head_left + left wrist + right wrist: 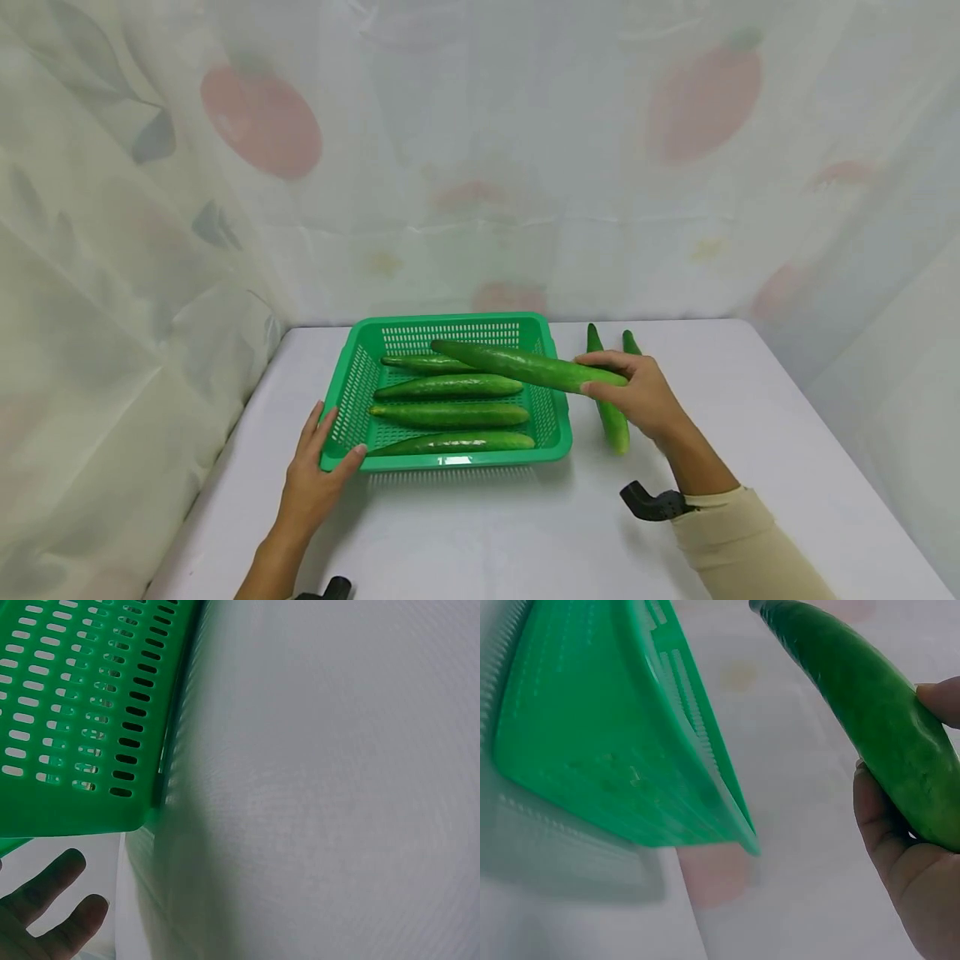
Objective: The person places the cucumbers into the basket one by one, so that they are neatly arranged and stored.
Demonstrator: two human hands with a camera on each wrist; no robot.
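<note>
My right hand (637,396) grips a long green cucumber (525,365) by its right end, thumb and fingers on opposite sides. The cucumber's far end reaches over the green plastic basket (450,462); in the right wrist view the held cucumber (885,727) appears above the basket's side (592,735). Inside the basket, several cucumbers (450,414) lie side by side, roughly crosswise. At the basket's front left corner rests my left hand (315,475), its fingers spread along the left side and the thumb by the front rim. Two fingers (75,919) show straight in the left wrist view.
Right of the basket, two more cucumbers lie on the white table (480,533): one nearer (615,429) and one mostly hidden behind my right hand (630,342). A patterned curtain (480,167) hangs behind the table and along its sides.
</note>
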